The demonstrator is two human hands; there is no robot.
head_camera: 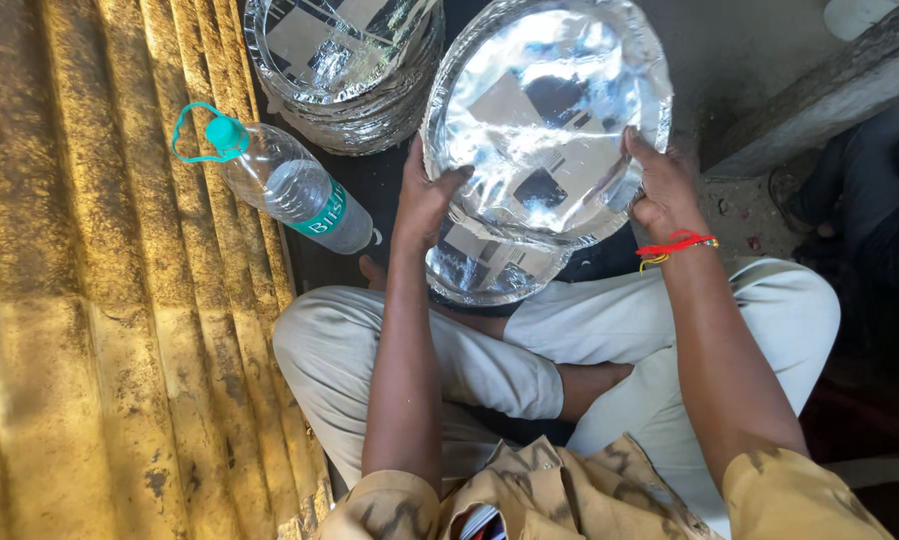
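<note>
A shiny silver foil plate (544, 110) is held up, tilted, in front of me. My left hand (424, 195) grips its left rim and my right hand (664, 185), with a red thread at the wrist, grips its right rim. Just below it lies another silver plate (484, 270), partly hidden by the raised one. A stack of the same silver plates (344, 70) stands at the top, left of the raised plate.
A clear plastic water bottle (284, 180) with a teal cap lies left of my left hand, at the edge of a rusty corrugated sheet (99, 300). My crossed legs in pale trousers (609, 340) fill the middle. Another person's dark-clothed leg (864, 200) is at the right.
</note>
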